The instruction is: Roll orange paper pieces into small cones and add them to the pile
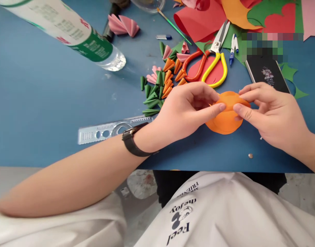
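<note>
Between my two hands is an orange paper circle (224, 123), its upper part bent over in a fold. My left hand (196, 106) pinches its left side between thumb and fingers. On the right side, my right hand (265, 109) grips the same paper with thumb and fingertips. Just beyond the hands lie scissors (216, 46) with one red and one yellow handle. Green paper cones (152, 94), orange paper cones (168, 84) and pink ones (154, 76) are heaped left of the scissors.
A plastic bottle (95, 44) with a green and white label lies at upper left. A clear ruler (106, 130) is under my left wrist. A phone (268, 73), pens (233, 48), a paintbrush (173, 25) and coloured paper sheets (201, 20) lie toward the back right.
</note>
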`<action>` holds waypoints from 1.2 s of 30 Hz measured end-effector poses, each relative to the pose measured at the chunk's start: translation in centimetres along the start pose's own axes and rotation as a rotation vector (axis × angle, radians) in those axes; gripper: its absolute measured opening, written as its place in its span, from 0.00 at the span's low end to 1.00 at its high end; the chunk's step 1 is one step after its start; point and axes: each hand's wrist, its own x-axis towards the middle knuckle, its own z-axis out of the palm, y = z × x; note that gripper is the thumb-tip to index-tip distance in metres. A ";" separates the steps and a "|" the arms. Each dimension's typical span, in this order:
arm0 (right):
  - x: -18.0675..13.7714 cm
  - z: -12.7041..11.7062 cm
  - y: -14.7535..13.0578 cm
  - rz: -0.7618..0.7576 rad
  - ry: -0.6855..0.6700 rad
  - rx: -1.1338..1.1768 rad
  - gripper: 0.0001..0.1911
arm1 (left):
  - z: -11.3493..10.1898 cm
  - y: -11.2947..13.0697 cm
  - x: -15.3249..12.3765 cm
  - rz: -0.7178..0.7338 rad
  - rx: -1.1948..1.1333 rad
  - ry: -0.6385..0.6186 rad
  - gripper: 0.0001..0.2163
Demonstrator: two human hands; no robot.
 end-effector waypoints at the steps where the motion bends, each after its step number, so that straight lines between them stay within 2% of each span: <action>1: 0.0 0.0 0.0 -0.043 0.022 -0.037 0.05 | 0.0 0.0 0.0 -0.007 -0.014 -0.005 0.16; 5: 0.3 0.0 0.2 -0.083 0.014 -0.035 0.03 | -0.1 0.0 -0.1 -0.044 -0.041 -0.089 0.21; 8: 0.7 0.3 0.3 -0.058 -0.019 0.065 0.05 | -0.2 0.0 -0.1 -0.070 -0.040 -0.163 0.21; 14: 1.6 0.2 1.0 0.058 -0.053 0.215 0.25 | -0.3 0.3 0.0 -0.088 -0.076 -0.215 0.18; 17: 1.7 0.0 1.4 0.101 -0.079 0.230 0.30 | -0.2 0.4 -0.1 -0.084 -0.092 -0.237 0.18; 23: 1.3 -0.3 0.6 0.046 -0.078 0.175 0.25 | 0.0 0.4 -0.5 -0.071 -0.105 -0.270 0.18; 26: 1.0 -0.1 0.0 0.020 -0.078 0.147 0.27 | 0.2 0.5 -0.8 -0.090 -0.130 -0.273 0.16; 30: 0.7 -0.2 -0.2 0.055 -0.073 0.221 0.23 | 0.4 0.9 -1.0 -0.130 -0.154 -0.150 0.10; 33: 0.5 -0.4 -0.3 0.113 -0.116 0.267 0.19 | 0.4 1.2 -1.0 -0.208 -0.304 -0.053 0.12; 36: 0.2 -0.4 -0.6 0.129 -0.145 0.226 0.20 | 0.6 1.3 -1.0 -0.285 -0.457 -0.072 0.14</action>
